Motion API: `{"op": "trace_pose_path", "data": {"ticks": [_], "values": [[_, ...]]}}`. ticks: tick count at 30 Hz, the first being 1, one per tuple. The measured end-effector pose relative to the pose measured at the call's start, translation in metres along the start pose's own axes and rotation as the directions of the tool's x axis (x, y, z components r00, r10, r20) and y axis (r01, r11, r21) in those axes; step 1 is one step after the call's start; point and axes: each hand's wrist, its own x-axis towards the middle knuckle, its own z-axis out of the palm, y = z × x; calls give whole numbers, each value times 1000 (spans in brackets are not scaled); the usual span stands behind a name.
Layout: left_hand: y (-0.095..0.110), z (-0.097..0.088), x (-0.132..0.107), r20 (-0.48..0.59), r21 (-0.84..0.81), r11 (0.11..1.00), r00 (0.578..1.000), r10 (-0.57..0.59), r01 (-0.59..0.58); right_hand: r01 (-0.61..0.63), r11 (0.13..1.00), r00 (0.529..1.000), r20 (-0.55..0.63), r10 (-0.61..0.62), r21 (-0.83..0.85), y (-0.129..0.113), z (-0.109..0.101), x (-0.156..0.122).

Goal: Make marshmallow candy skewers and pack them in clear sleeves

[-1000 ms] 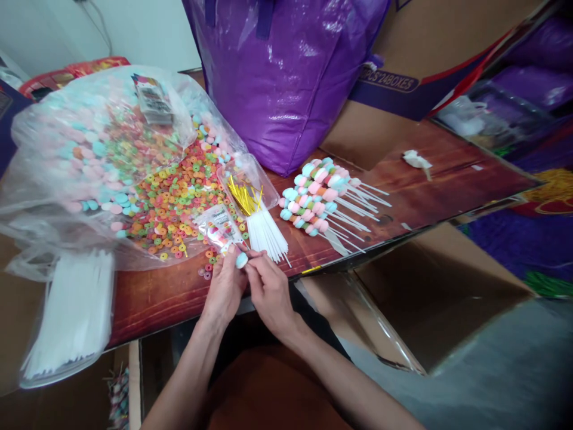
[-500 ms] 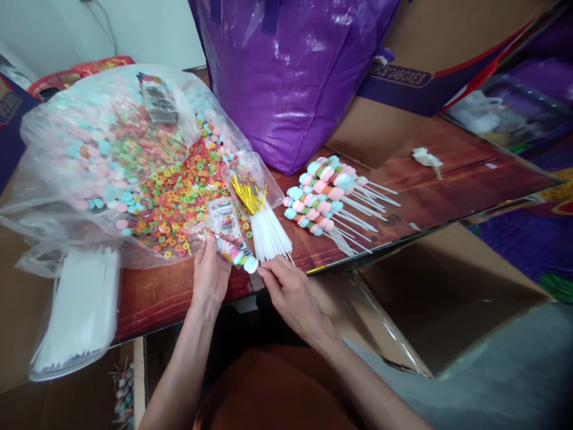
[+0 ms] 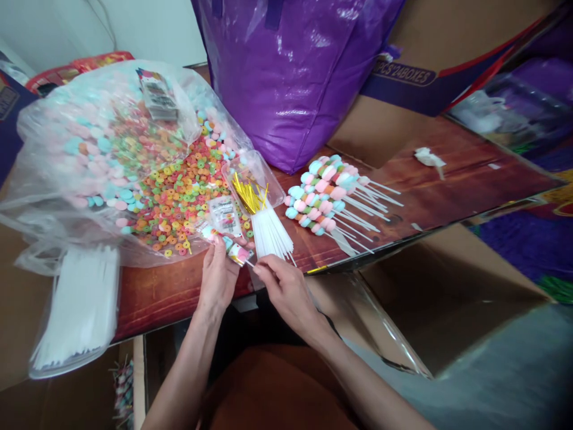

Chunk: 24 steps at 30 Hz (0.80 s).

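My left hand (image 3: 218,272) is closed around a small printed plastic wrapper (image 3: 240,254), over the table's front edge. Inside it sits a candy skewer (image 3: 229,243) of pastel marshmallow pieces, partly hidden by print and fingers. Its white stick (image 3: 249,263) comes out of the wrapper's lower right end, pinched by my right hand (image 3: 284,289). Just behind my hands lie a stack of flat wrappers (image 3: 225,216), gold twist ties (image 3: 250,194) in a clear tray (image 3: 268,179), and a bundle of white sticks (image 3: 271,233).
A clear plastic bag (image 3: 40,155) of marshmallows and ring candies (image 3: 179,197) spreads over the left. Several finished skewers (image 3: 320,194) are piled at right. More white sticks (image 3: 80,304) overhang the front left. A purple bag (image 3: 295,77) stands behind; an open carton (image 3: 430,286) sits below right.
The skewer has slid up and left into the wrapper, so its marshmallow end no longer sticks out and only the stick shows. My right hand has moved slightly left, closer to my left.
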Motion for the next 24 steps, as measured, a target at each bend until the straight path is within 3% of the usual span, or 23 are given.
{"op": "trace_pose_path", "data": {"ticks": [3,8,11,18,24], "values": [[0,-1,0,-6,18,999,1000,-27,27,-44,999,996,77,41,32,0,-3,-5],[-15,4,-11,-12,48,998,999,-39,40,-17,992,998,-51,23,122,-3,17,2],[-17,3,-15,-24,44,997,998,-62,63,-79,973,996,-19,85,215,-5,23,4],[-11,0,-17,-5,56,993,994,-107,107,-243,848,969,83,231,471,-3,22,3],[-17,-3,-22,-53,170,985,998,24,-15,-286,728,957,153,245,623,-8,30,9]]}}
